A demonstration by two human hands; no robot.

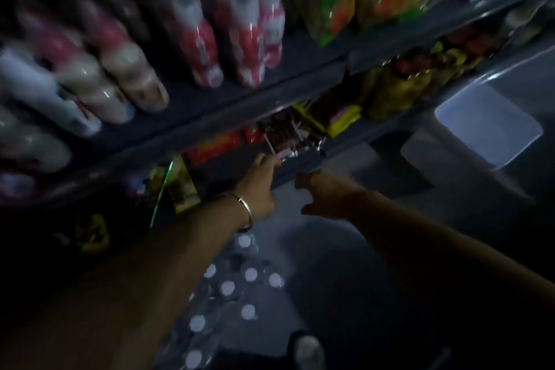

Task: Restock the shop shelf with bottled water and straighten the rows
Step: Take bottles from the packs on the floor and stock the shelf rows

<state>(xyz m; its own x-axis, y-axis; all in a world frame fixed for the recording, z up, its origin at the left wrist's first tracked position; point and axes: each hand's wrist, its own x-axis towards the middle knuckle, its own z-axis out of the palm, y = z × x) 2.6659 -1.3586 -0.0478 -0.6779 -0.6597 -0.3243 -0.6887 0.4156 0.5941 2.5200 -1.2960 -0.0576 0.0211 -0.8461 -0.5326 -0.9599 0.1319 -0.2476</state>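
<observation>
fingers (271, 161) of left hand (258, 186) reach loose among shelf (303, 173) snacks, grip unclear | right hand (318, 194) holds nothing | bottled water (237, 282) on floor below | risk: blurred reach knocks packets (183, 186) off

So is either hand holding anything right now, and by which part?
Right hand: nothing held, thumb and finger spread below the grey metal shelf edge. Left hand reaches the blurred shiny snack wrappers; whether it grips one cannot be told.

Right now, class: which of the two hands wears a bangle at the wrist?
The left hand, reaching to the snack shelf. A thin metal bangle circles its wrist; the right hand has a bare wrist.
</observation>
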